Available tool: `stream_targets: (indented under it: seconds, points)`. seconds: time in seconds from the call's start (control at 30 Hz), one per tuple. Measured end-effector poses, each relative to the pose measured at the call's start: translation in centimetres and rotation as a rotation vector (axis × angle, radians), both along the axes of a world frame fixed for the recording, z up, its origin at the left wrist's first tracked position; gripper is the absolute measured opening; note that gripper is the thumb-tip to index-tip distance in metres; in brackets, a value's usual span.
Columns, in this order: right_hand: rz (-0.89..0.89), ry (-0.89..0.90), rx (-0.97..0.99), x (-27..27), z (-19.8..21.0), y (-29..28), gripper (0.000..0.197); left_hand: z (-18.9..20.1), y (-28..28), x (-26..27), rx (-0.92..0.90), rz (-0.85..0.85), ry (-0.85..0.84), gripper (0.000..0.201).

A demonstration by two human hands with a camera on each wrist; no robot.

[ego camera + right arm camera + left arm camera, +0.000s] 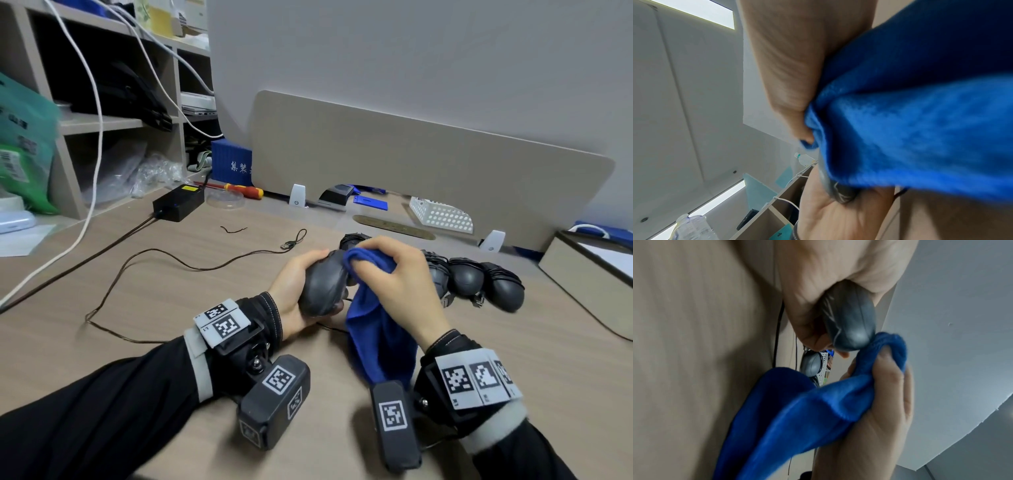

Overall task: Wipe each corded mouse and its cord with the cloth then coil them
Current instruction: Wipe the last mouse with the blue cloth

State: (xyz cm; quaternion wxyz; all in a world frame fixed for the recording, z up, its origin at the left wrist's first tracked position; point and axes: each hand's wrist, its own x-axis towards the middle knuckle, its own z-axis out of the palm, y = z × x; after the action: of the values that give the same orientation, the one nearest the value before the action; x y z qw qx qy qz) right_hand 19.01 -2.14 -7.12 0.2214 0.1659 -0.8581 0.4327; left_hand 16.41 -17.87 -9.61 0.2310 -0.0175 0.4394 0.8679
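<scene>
Above a wood-grain desk [205, 274], a smooth dark grey corded mouse [323, 286] is gripped by the left hand [294, 291], fingers curled round its sides. A soft blue cloth [373, 329], bunched in the closed right hand [400, 284], is pressed against its front end. The hard, light shell is judged slippery and best held by its flanks; its thin limp cord [144, 270] trails loose across the desk.

Head view looks down at desk [171, 301], wrist views close, facing opposite ways, sharing cloth [797, 418].

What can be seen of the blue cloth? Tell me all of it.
The blue cloth looks like soft, fuzzy terry or microfibre with a stitched hem. The right hand grips it bunched and presses the wad against the front end of the dark grey mouse that the left hand holds. The rest hangs down toward the desk.
</scene>
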Motion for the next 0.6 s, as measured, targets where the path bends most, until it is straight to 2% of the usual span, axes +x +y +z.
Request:
stream_targets:
  seconds: [0.1, 0.23, 0.3, 0.37, 0.43, 0.5, 0.6]
  points:
    - [-0.076, -0.028, 0.094, -0.2, -0.3, 0.9, 0.015, -0.1, 0.3, 0.0, -0.027, 0.033, 0.041, 0.039]
    - [-0.008, 0.02, 0.028, 0.3, 0.2, 0.1, 0.012, -0.3, 0.5, -0.4, -0.048, 0.11, 0.017, 0.035]
    - [0.063, 0.02, 0.0, 0.5, 0.5, -0.4, 0.013, -0.4, 0.6, -0.3, -0.064, 0.085, 0.026, 0.031]
    - [0.099, -0.002, 0.058, 0.5, 0.3, -0.5, 0.012, -0.5, 0.7, -0.3, -0.097, 0.091, 0.084, 0.028]
    - [0.025, -0.027, 0.068, 0.0, -0.2, -0.1, 0.012, -0.9, 0.9, -0.4, -0.152, 0.127, 0.17, 0.025]
    - [-0.06, -0.011, 0.049, -0.3, -0.2, 0.5, 0.012, -1.0, 1.2, -0.2, -0.202, 0.127, 0.219, 0.032]
    - [0.095, -0.038, 0.092, 0.4, 0.3, -0.1, 0.013, -1.2, 1.1, -0.4, -0.224, 0.166, 0.141, 0.055]
